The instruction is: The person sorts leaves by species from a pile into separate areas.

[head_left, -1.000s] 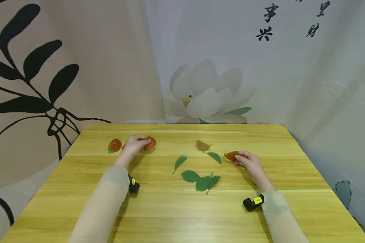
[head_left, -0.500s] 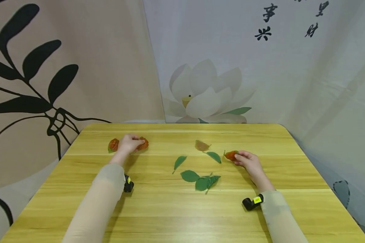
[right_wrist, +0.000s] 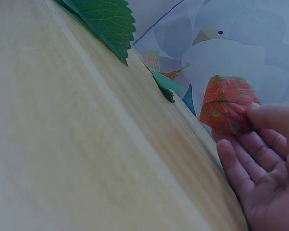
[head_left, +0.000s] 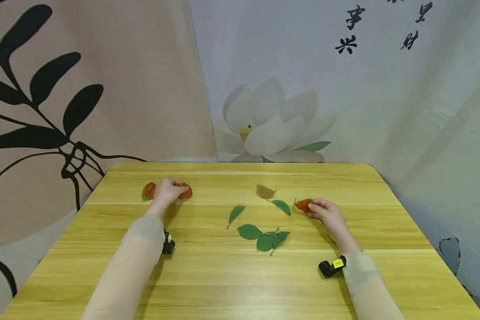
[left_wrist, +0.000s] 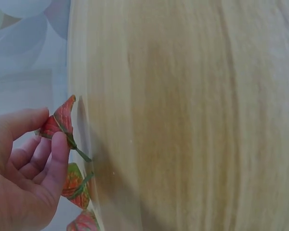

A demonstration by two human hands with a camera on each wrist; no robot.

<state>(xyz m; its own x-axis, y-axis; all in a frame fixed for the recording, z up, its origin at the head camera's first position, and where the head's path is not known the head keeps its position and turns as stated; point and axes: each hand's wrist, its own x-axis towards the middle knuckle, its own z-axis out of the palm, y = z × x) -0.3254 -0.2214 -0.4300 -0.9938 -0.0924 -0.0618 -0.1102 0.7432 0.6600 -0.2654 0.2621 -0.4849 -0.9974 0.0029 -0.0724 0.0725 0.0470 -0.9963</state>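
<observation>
My left hand (head_left: 168, 192) pinches a red leaf (head_left: 186, 191) between thumb and fingers at the far left of the table. In the left wrist view this leaf (left_wrist: 59, 121) is curled, its green stem pointing down. Beside the hand lies a red-and-green leaf (head_left: 148, 191); the left wrist view shows two reddish leaves (left_wrist: 77, 190) below the held one. On the right, my right hand (head_left: 330, 217) holds another red leaf (head_left: 303, 205) by its edge. Seen from the right wrist, that leaf (right_wrist: 229, 104) is cupped and speckled green, with the thumb on it.
Several green leaves (head_left: 250, 231) lie mid-table, some overlapping. A single green leaf (head_left: 237, 214) sits left of them. Farther back are a brownish leaf (head_left: 266, 192) and a narrow green leaf (head_left: 282, 206). A printed curtain (head_left: 152, 89) hangs behind the wooden table (head_left: 232, 284).
My left hand has moved left with its red leaf, towards the leaf at the far left, then nearly stopped. My right hand and its leaf have stayed in place.
</observation>
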